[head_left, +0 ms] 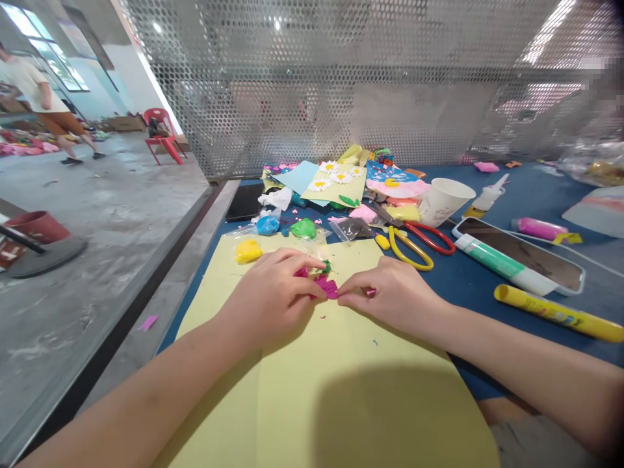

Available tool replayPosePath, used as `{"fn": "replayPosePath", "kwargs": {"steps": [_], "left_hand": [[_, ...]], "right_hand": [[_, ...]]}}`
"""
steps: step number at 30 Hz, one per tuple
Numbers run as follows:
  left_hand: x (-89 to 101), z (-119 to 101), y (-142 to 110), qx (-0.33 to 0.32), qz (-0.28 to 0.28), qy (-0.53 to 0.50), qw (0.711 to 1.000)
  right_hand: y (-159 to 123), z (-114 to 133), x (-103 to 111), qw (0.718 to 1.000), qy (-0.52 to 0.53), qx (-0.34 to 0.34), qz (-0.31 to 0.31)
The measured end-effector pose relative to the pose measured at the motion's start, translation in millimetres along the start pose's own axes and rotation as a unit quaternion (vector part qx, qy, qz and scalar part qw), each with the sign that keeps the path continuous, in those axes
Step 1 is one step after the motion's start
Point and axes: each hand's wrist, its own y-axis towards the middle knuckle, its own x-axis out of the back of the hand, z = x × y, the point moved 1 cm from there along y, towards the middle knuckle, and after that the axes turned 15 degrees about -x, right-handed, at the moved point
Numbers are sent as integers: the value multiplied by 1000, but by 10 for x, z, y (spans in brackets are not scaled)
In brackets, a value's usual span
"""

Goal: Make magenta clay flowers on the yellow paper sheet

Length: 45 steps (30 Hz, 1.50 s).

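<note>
Both hands meet over a large pale yellow sheet [341,390] on the blue table. My left hand [273,292] is closed, fingertips pinching a small magenta clay piece [325,286] with ridged, petal-like folds. From the right, my right hand [390,296] pinches the same piece at its edge, fingers pressed together. A bit of green [325,265] shows just behind the magenta piece.
Yellow [247,251], blue [267,225] and green [303,228] clay lumps in plastic lie behind the sheet. Further back: daisy craft card [336,182], paper cup [446,200], scissors [414,242], glue sticks [502,263] [556,313], a phone [531,250]. Perforated metal screen behind; a person walks far left.
</note>
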Motion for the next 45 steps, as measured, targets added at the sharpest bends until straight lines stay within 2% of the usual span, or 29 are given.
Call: {"fn": "replayPosePath", "kwargs": {"steps": [7, 15, 20, 23, 27, 30, 34, 37, 39, 41, 45], "left_hand": [[-8, -8, 4, -7, 0, 8, 1000], [-16, -17, 2, -4, -1, 1, 1000], [-14, -19, -2, -7, 0, 2, 1000], [-3, -22, 4, -6, -7, 2, 1000], [35, -10, 18, 2, -21, 7, 1000], [63, 20, 20, 13, -23, 13, 1000], [92, 73, 6, 39, -32, 34, 998], [109, 101, -4, 74, -41, 47, 995], [114, 119, -6, 112, -47, 57, 991], [106, 143, -4, 157, -39, 58, 985], [56, 213, 8, 220, 31, 31, 974]], "right_hand": [[-20, -14, 16, 999, -27, 21, 8], [-53, 38, 66, 998, -64, 2, 13], [-58, 24, 87, 998, -57, 14, -18], [-51, 31, 124, 999, -38, 11, -30], [-32, 24, 181, 1000, 13, -7, -14], [-12, -24, 222, 994, 104, 30, -33], [16, -104, 256, 956, 273, 75, -72], [35, -125, 223, 941, 337, 14, -24], [45, -118, 186, 944, 330, -5, 16], [58, -104, 157, 957, 289, 20, 30], [89, -99, 145, 965, 255, 56, 30]]}}
